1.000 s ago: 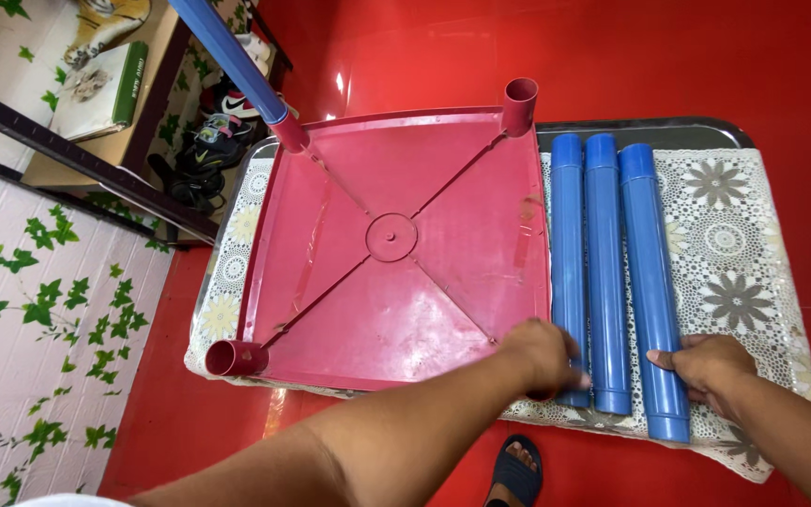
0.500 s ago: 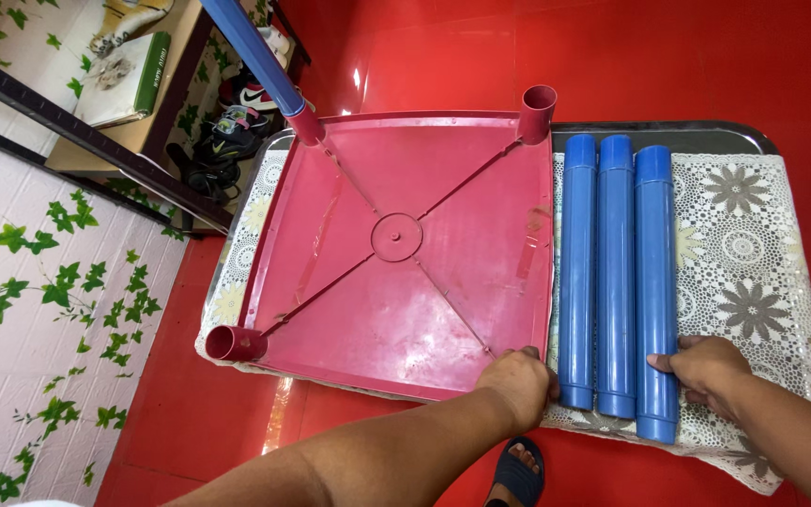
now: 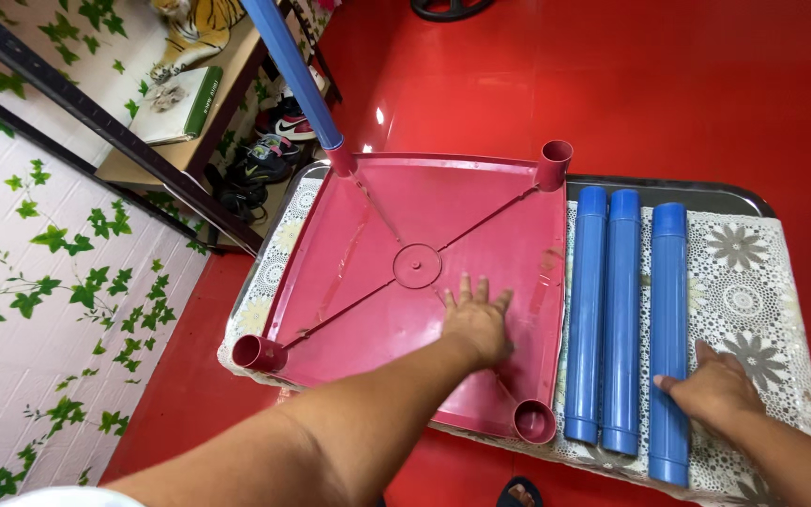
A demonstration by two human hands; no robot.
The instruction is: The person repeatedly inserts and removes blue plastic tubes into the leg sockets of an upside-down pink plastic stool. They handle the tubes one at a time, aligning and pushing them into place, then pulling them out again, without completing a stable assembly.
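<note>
Red floor; blue leg (image 3: 285,70) cut off above upturned tabletop (image 3: 405,310).

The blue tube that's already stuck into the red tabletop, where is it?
The blue tube stands in the far-left corner socket of the upturned red tabletop, rising toward the picture's top left beside the shoe shelf.

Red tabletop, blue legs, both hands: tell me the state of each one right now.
Red tabletop: upside down on the lace-covered table, three leg sockets empty.
Fitted blue leg: standing in the far-left socket.
Three loose blue legs: lying side by side to the right.
Left hand: flat on the tabletop's underside.
Right hand: resting on the rightmost loose leg.
</note>
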